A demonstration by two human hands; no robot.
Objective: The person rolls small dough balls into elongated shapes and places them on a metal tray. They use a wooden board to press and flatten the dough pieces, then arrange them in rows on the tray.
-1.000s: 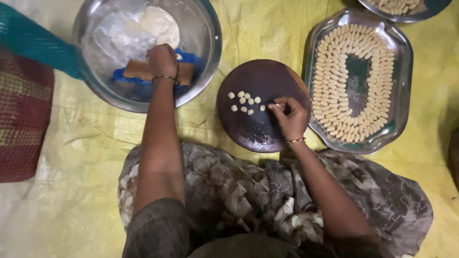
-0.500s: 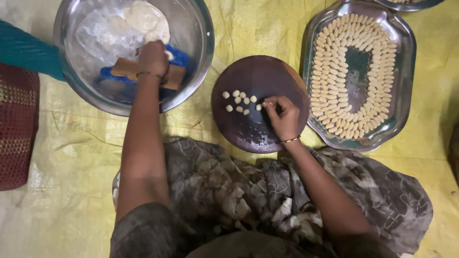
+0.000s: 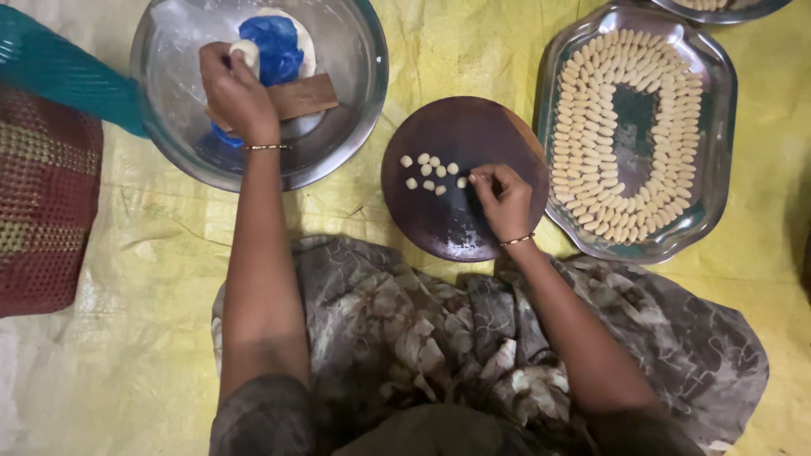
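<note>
Since half a second ago our left hand (image 3: pixel 238 95) has lifted off the wooden strip (image 3: pixel 287 100) and now sits higher in the round steel bowl (image 3: pixel 355 93), its fingers clenched on a small pale lump of dough (image 3: pixel 246 52) pulled up beside the blue plastic (image 3: pixel 272 46). The strip lies bare now, its long axis running left to right across the bowl with a slight upward tilt at the right end. The larger dough mass (image 3: pixel 302 51) shows only as a pale edge behind the plastic.

Our right hand (image 3: pixel 504 201) stays on the dark round wooden board (image 3: pixel 473 135), fingers (image 3: pixel 478 179) pinched together at the right edge of a loose cluster of small dough pieces (image 3: pixel 429 171); we cannot tell whether they hold one.

To the right stands a steel tray (image 3: pixel 718 160) with shaped dough pieces (image 3: pixel 583 127) lined in a ring, their long axes pointing across it. Everything rests on a yellow sheet (image 3: pixel 101 338) spread on the floor, with a woven mat (image 3: pixel 42 211) at left.
</note>
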